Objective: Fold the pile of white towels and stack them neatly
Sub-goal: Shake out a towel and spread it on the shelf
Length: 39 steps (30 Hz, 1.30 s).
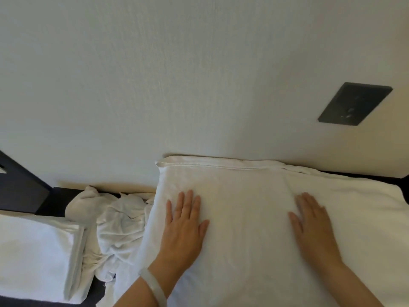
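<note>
We see a big white towel (247, 207) lying flat on a dark table (57, 199), right in front of us. Its far edge touches the pale, bumpy wall (155, 74). That edge has a thick sewn hem, and it looks doubled over, like two layers. The cloth looks soft and a bit fuzzy. A faint line runs down it near the right side.

The left hand (183, 220) lies flat on the left part of the towel. Its fingers are straight and a little spread, and it holds nothing. The right hand (309, 227) lies flat on the right part in the same way, palm down, fingers straight, with nothing in it. The two hands are well apart. A clear, shiny bangle (152, 286) sits round the left wrist.

Just to the left of the flat towel is a heap of crumpled towels (117, 220), all white and full of wrinkles. It touches the flat towel's left edge. Further left is a neat stack of folded towels (33, 251) with straight, square sides.

A dark grey square plate (354, 105) is set in the wall, up on the right. A dark block (17, 182) stands at the far left.
</note>
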### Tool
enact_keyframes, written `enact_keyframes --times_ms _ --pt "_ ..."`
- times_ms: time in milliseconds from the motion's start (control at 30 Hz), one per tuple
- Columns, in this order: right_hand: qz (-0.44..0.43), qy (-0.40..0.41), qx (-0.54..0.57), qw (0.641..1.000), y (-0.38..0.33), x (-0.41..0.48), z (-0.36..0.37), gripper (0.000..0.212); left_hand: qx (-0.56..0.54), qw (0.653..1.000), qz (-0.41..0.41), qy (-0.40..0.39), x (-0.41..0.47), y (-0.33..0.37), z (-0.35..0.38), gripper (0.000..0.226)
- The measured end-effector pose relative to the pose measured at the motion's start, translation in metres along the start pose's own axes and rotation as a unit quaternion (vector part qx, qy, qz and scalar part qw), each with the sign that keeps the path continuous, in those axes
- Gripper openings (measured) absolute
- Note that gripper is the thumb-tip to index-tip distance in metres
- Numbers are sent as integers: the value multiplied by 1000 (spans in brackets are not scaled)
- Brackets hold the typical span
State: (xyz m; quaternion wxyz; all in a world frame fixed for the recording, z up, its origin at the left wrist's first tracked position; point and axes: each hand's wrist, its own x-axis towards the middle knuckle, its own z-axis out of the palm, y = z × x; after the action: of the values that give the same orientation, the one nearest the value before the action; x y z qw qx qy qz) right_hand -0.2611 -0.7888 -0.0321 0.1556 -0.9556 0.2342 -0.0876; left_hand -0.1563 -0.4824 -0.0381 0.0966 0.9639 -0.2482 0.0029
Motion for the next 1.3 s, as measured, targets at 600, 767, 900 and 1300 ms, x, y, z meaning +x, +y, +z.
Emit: enact_keyframes --times_ms 600,767,900,1300 --pt "3 -62 -69 996 33 -64 -14 87 34 997 62 -22 -72 34 6 63" --pt "4 -85 -56 995 34 -102 -17 92 37 997 64 -26 -104 35 6 63" --pt "33 -48 -34 998 47 -105 -34 94 26 997 41 -67 -89 67 5 65" --pt "120 15 92 988 109 -26 -94 30 -18 995 26 -98 7 128 6 82"
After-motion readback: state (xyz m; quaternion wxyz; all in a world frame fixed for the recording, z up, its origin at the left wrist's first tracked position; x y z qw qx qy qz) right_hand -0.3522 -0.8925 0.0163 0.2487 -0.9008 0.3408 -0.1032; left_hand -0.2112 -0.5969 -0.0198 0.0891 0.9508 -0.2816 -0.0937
